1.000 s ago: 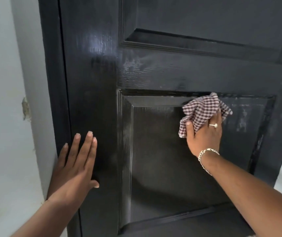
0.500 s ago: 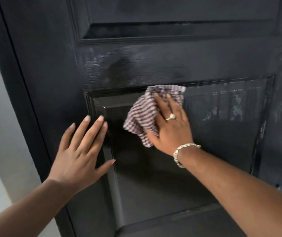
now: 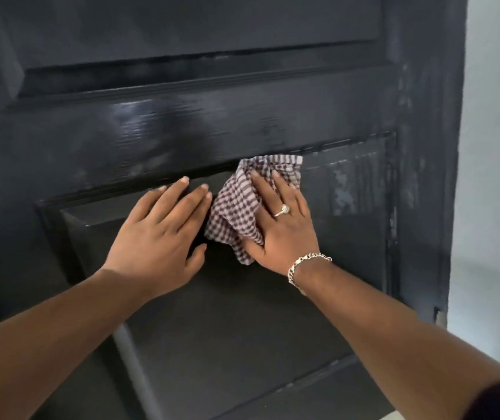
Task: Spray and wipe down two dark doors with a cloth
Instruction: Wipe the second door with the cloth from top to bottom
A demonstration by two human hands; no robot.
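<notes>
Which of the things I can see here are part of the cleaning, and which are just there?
Part of the job: dark door; checked cloth; right hand pressing the cloth; left hand flat on the door.

Just there: ring; bracelet; pale wall.

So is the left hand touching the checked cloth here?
Cannot tell. In the head view the left hand lies flat on the dark door, its fingertips right beside the checked cloth; no gap or contact shows plainly.

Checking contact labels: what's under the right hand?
The checked cloth, pressed flat against the dark door by the right hand with straight fingers. The cloth's edges stick out above and to the left; the door surface beneath the cloth and palm is hidden.
</notes>
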